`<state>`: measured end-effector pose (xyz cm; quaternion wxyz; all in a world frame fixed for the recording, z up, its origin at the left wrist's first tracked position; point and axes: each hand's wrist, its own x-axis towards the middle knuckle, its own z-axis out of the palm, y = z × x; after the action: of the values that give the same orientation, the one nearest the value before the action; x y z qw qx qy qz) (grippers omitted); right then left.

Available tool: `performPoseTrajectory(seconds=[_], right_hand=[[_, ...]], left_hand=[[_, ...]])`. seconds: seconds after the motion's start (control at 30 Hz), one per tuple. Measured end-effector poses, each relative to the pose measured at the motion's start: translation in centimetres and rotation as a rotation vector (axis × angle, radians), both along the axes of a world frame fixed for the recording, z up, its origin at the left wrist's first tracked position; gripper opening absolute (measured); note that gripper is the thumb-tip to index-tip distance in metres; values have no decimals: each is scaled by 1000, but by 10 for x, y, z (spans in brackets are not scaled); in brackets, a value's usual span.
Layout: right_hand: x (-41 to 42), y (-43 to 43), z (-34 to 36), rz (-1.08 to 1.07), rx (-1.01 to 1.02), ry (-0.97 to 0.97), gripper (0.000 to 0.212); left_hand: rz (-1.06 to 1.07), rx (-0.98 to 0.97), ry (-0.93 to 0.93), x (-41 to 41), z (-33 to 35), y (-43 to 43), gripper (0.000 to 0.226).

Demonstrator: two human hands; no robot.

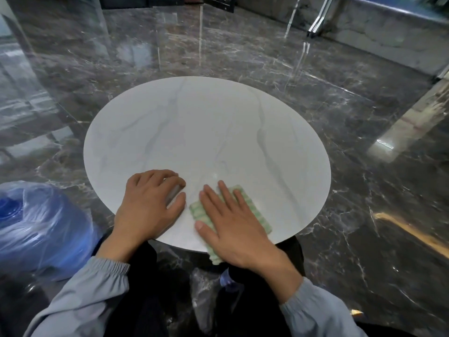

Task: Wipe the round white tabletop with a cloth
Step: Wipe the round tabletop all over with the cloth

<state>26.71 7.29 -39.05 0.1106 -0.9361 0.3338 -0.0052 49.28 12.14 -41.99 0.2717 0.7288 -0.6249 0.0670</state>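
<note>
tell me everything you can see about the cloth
The cloth is pale green and white, striped, soft-looking and folded into a strip. It lies flat on the white tabletop by its near edge, with one end drooping over the rim. The right hand presses on it, fingers straight, covering its middle.

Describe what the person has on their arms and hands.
The left hand and right hand are bare: no gloves, rings or watch visible. The left sleeve and right sleeve are long, light grey-blue, gathered into elastic cuffs at the wrists.
</note>
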Motion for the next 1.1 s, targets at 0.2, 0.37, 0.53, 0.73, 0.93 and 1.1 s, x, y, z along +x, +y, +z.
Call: performPoseTrajectory(seconds=[0.2,0.37,0.53,0.73,0.93,1.1], right_hand=[[12,8,4,41,64,-80,72],[-12,-6,5,-74,92,-210,66],[-39,-16,-3,-227,31,-276,52],[-39,-14,-11,-275,51,-355,47],[-39,-13,-14,-253,-17,-332,49],[-37,-13,-16,-266,-33,-331,48]], left_hand=[[-34,-46,50,1,6,3,21],[-167,-98,122,-17,25,13,19],[-340,208,70,-84,40,27,54],[-313,422,-191,-111,24,32,73],[-166,545,-161,-52,25,49,77],[-5,490,-3,-15,41,58,83]])
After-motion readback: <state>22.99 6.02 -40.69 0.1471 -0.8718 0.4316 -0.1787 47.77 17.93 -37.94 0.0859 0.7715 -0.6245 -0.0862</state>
